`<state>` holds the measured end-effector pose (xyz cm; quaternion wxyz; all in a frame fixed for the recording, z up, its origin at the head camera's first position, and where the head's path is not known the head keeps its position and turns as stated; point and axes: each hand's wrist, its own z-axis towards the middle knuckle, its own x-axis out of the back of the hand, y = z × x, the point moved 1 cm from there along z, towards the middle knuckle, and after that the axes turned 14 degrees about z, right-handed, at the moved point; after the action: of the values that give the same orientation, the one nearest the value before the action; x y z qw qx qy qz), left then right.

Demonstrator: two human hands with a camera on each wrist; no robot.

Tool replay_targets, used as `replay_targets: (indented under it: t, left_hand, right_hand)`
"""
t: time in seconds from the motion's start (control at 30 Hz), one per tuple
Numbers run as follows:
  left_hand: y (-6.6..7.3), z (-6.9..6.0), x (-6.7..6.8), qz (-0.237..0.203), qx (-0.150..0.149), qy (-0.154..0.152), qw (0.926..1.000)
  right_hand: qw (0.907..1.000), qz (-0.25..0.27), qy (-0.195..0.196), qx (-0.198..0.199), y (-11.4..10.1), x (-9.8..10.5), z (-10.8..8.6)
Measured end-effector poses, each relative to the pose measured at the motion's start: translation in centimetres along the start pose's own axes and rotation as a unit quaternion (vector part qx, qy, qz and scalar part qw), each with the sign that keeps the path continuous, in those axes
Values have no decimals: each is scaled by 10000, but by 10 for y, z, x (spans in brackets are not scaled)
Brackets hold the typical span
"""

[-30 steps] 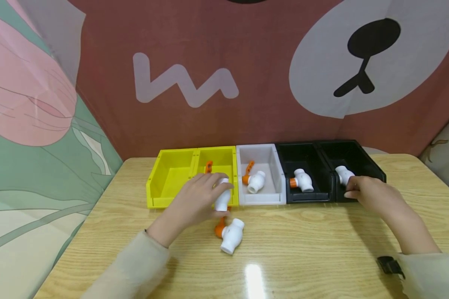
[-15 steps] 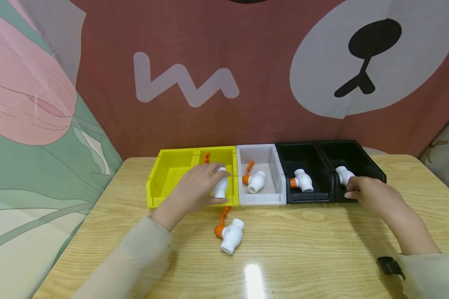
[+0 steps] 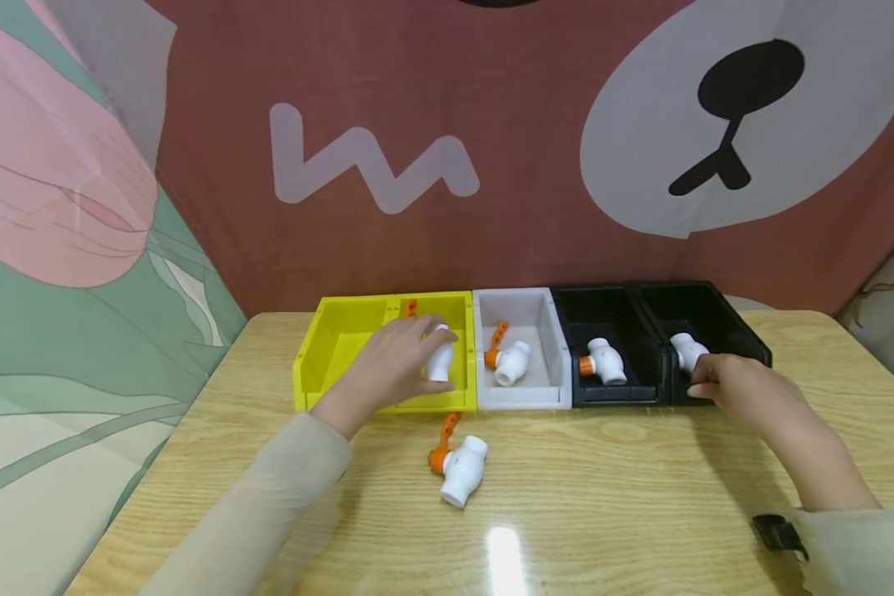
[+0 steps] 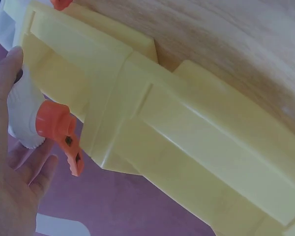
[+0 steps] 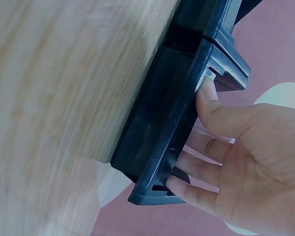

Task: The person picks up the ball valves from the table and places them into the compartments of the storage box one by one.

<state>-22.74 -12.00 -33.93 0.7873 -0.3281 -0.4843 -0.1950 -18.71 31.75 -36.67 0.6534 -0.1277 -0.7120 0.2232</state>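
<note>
In the head view my left hand [image 3: 389, 358] grips a white ball valve [image 3: 439, 362] over the second yellow bin [image 3: 425, 402]. Its orange lever [image 4: 71, 147] hangs out past the fingers in the left wrist view. My right hand [image 3: 748, 389] reaches over the front of the rightmost black bin [image 3: 752, 343], thumb and fingers on another white ball valve [image 3: 685, 348]. That valve's far end shows; the hand covers the rest, and its lever is out of sight. A third ball valve [image 3: 463, 472] with an orange lever lies on the table in front of the bins.
The bins stand in a row against a patterned cloth backdrop [image 3: 387, 248]. One ball valve [image 3: 512, 362] lies in the white bin [image 3: 521, 399], another [image 3: 606, 362] in the left black bin [image 3: 592, 306]. Wooden table [image 3: 603, 488] stretches in front.
My left hand has moved up and away from me with its ball valve, from the yellow bin's front edge to over its inside. The right hand stays where it was.
</note>
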Motion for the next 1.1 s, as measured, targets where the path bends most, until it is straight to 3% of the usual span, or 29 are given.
replay_targets:
  t: [0.23, 0.4, 0.6, 0.9, 1.1]
  left_hand:
    - [-5, 4, -7, -120, -20, -265, 9996]
    - [-8, 9, -11, -228, -66, -633, 9977]
    - [-12, 15, -15, -210, 82, -1015, 9946]
    - [-14, 27, -25, -437, 400, -1868, 9806]
    - [-12, 32, -35, -240, 295, -2175, 9753]
  right_hand:
    - [10000, -54, 16, 40, 0, -2, 0]
    - [10000, -37, 0, 56, 0, -1, 0]
    - [10000, -33, -28, -5, 0, 0, 0]
    - [10000, -48, -52, -49, 0, 0, 0]
    - [9999, -64, -82, -86, -1, 0, 0]
